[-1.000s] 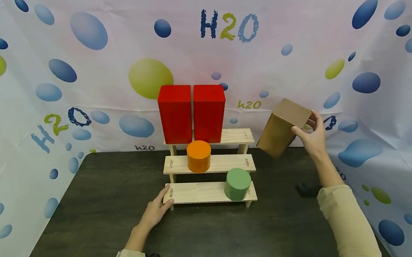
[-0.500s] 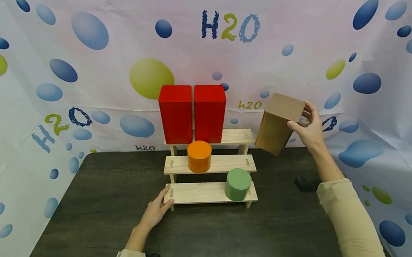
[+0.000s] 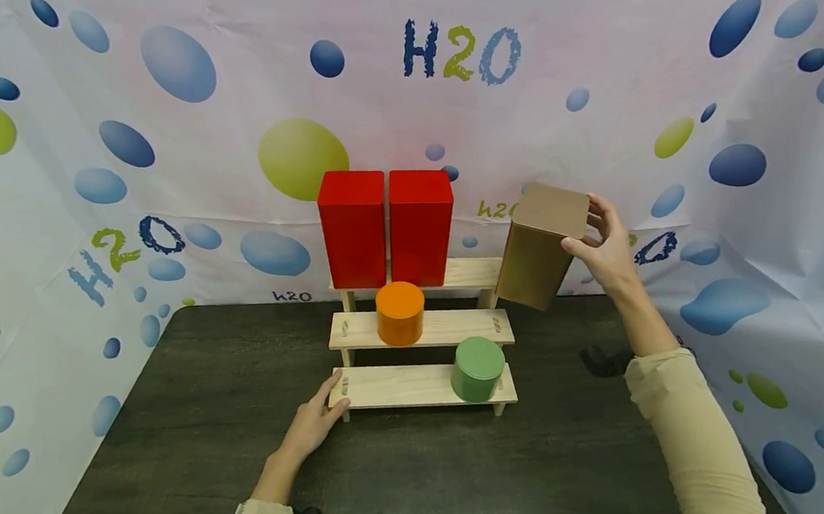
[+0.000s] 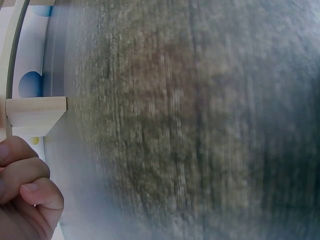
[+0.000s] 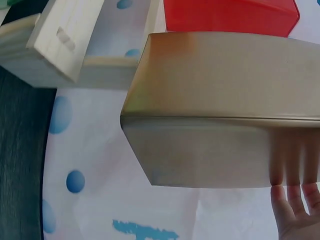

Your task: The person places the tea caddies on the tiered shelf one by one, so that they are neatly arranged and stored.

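My right hand (image 3: 607,249) grips a matte gold rectangular box (image 3: 532,253) by its upper right side, thumb in front and fingers behind. The box is tilted in the air and overlaps the right end of the top tier in the head view. In the right wrist view, fingertips (image 5: 295,192) press the gold box (image 5: 225,150). My left hand (image 3: 312,422) holds the left end of the bottom tier of a three-tier wooden shelf (image 3: 395,384); curled fingers (image 4: 30,175) show beside it in the left wrist view. Two red boxes (image 3: 354,229) stand on the top tier.
An orange cylinder (image 3: 400,314) stands on the middle tier, and a green cylinder (image 3: 477,369) on the right of the bottom tier. The shelf stands on a dark table (image 3: 435,481). A bubble-patterned curtain (image 3: 396,108) hangs behind and along both sides.
My right hand has carried the gold box leftward toward the top tier, and the box has become more upright. The left hand has stayed in place on the bottom tier.
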### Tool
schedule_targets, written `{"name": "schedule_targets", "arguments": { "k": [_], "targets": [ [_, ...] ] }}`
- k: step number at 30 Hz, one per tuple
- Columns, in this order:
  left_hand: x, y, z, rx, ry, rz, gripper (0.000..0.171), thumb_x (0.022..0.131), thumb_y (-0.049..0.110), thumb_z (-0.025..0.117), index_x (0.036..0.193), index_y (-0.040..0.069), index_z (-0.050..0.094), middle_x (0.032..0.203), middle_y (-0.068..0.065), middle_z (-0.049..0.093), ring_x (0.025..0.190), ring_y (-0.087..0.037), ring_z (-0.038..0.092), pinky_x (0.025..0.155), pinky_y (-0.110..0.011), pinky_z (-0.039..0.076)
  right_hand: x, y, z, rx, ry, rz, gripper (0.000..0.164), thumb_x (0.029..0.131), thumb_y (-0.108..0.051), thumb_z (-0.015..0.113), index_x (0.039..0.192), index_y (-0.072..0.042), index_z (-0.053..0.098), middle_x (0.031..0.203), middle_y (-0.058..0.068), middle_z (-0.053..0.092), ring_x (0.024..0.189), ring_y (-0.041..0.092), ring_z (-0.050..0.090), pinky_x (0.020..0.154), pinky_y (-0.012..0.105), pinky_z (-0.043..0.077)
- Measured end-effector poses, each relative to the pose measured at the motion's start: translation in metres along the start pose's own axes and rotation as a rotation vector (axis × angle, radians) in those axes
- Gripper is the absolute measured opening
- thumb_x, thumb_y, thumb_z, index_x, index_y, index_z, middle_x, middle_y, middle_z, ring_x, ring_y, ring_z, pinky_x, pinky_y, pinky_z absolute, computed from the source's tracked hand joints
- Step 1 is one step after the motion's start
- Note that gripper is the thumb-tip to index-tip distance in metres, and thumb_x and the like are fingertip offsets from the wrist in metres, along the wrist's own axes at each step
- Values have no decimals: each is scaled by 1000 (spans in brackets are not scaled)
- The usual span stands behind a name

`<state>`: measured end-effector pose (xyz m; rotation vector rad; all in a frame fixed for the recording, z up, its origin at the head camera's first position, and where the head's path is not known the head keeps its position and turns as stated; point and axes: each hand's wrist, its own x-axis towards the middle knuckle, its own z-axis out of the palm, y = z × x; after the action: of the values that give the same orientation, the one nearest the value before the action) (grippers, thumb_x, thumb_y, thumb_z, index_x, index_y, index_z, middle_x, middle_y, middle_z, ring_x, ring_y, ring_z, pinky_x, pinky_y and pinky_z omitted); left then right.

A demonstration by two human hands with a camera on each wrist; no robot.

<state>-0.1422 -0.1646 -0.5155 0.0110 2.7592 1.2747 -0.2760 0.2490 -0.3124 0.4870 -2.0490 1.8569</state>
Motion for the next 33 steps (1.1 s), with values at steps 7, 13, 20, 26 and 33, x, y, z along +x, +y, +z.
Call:
{"name": "schedule_targets", "arguments": {
  "k": [7,13,20,26,33],
  "targets": [
    [-1,-1,0,1,-1,-8,61,92,32,54,143,9,30,49,5,33,43,-8,25,43,-22,25,3,1,20,22,-33,37,71,75,11,59,137,5,28,116,-6,41,108,10,40,82,17,39],
    [-1,-2,1,-2,11,-5,60,92,31,54,143,9,31,48,5,33,42,-8,24,43,-22,24,7,3,33,4,-72,70,70,79,7,57,141,2,24,127,1,37,118,16,37,99,33,34],
    [-1,-2,0,-13,1,-4,61,92,32,53,143,10,30,48,5,32,41,-8,24,42,-22,24,8,8,41,44,-108,82,68,86,1,52,145,-5,19,143,15,25,131,27,26,99,33,33],
    [1,-2,1,-5,6,-12,61,92,34,53,143,11,30,48,5,31,41,-8,23,43,-22,25,7,14,42,101,-105,68,66,89,-8,53,146,-8,19,146,14,24,134,26,24,104,34,29],
    [1,-3,2,4,-7,-26,61,92,32,54,144,12,29,49,5,32,42,-8,24,44,-23,26,6,7,47,100,-107,67,64,91,-5,52,146,-5,19,147,16,25,134,27,26,100,25,33]
  ]
}}
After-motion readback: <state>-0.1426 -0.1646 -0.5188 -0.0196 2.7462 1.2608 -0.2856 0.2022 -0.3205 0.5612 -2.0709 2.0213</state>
